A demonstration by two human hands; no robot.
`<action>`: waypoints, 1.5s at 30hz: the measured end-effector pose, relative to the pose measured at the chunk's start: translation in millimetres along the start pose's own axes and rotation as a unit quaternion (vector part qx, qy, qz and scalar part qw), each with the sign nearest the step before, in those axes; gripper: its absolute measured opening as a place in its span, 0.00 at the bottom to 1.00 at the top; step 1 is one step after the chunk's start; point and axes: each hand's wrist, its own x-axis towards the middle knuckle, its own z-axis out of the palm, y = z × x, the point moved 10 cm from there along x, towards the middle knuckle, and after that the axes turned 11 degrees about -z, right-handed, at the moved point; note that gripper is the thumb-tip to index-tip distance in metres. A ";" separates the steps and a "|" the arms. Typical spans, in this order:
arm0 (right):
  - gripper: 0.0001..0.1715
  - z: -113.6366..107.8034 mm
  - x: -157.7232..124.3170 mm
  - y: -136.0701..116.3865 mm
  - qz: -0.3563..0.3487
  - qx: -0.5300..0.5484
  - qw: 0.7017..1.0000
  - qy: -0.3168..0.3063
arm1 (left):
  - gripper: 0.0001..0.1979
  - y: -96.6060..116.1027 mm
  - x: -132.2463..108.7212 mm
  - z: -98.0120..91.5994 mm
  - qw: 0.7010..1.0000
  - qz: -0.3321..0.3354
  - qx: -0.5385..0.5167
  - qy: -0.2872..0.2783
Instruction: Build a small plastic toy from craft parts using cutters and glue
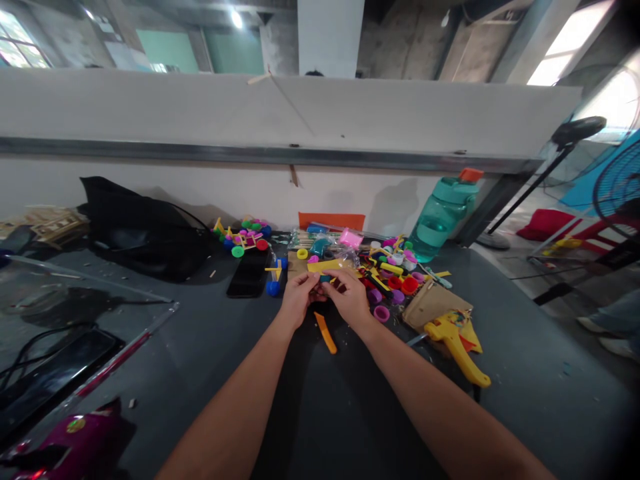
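Note:
My left hand [299, 297] and my right hand [349, 293] meet over the middle of the dark table, fingers bent in a pinch. Between their fingertips is a small teal piece [325, 278], gripped from both sides; its shape is mostly covered. A yellow strip [324, 266] lies just beyond the fingers. Below the hands an orange-handled tool [326, 333] rests on the table, its upper end hidden in shadow. Purple and red caps [381, 314] are scattered beside my right hand.
A yellow glue gun [457, 347] lies to the right, near a teal water bottle [443, 217]. At the left are a phone [247, 275], a black bag [145, 233] and a clear plastic sheet [165, 313]. Small colourful parts [245, 237] sit behind the phone.

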 end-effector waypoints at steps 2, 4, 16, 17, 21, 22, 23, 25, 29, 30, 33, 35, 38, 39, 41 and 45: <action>0.14 0.1 -1.0 3.2 0.011 0.000 1.000 0.004 | 0.14 -0.1 0.4 -0.6 1.000 0.000 -0.005 0.000; 0.13 0.9 -1.5 5.3 0.014 0.001 1.000 0.003 | 0.15 -0.1 0.7 -1.9 1.000 -0.001 -0.010 0.005; 0.11 4.0 -1.5 6.9 0.000 0.025 1.000 -0.004 | 0.14 -0.4 1.1 -1.3 1.000 -0.019 -0.010 0.000; 0.11 3.9 -1.5 6.9 -0.002 0.026 1.000 -0.002 | 0.13 -0.4 1.1 -1.3 1.000 -0.020 -0.010 0.001; 0.11 2.7 -1.0 6.0 -0.005 0.025 1.000 0.004 | 0.13 0.2 0.5 -0.9 1.000 -0.019 -0.013 0.000; 0.11 2.4 -0.8 5.6 -0.006 0.025 1.000 0.004 | 0.13 0.2 0.4 -0.8 1.000 -0.019 -0.013 -0.001; 0.11 2.3 -0.6 5.0 -0.006 0.026 1.000 0.003 | 0.13 0.0 0.3 -0.9 1.000 -0.020 -0.013 -0.001; 0.10 2.4 -0.4 4.0 -0.007 0.028 1.000 -0.001 | 0.13 -0.2 0.3 -0.8 1.000 -0.022 -0.014 -0.001; 0.11 1.3 -1.1 5.4 0.003 0.027 1.000 0.006 | 0.13 1.2 0.2 -1.4 0.999 -0.017 -0.030 0.000; 0.11 0.4 -1.4 6.2 0.007 0.024 1.000 0.011 | 0.13 1.5 0.3 -1.8 0.999 -0.015 -0.033 0.001; 0.11 -2.0 -1.8 7.8 0.013 0.012 1.000 0.025 | 0.13 1.1 0.5 -0.9 1.000 -0.014 -0.022 0.000; 0.11 -2.5 -1.6 8.2 0.014 0.004 1.000 0.026 | 0.14 0.5 0.6 -0.3 1.000 -0.013 -0.007 0.000; 0.11 -2.0 -0.8 6.3 0.006 0.006 1.000 0.021 | 0.14 0.6 0.4 -1.1 1.000 -0.007 0.003 0.008; 0.11 -1.9 -0.5 5.1 0.002 0.009 1.000 0.020 | 0.15 0.7 0.3 -1.7 1.000 -0.006 0.004 0.012; 0.10 -2.0 -0.3 3.4 -0.003 0.009 1.000 0.018 | 0.16 0.5 0.2 -2.2 1.000 -0.005 0.007 0.017; 0.09 -2.7 -0.5 3.0 0.000 -0.002 1.000 0.018 | 0.17 1.1 -0.3 0.1 1.000 0.002 0.016 0.010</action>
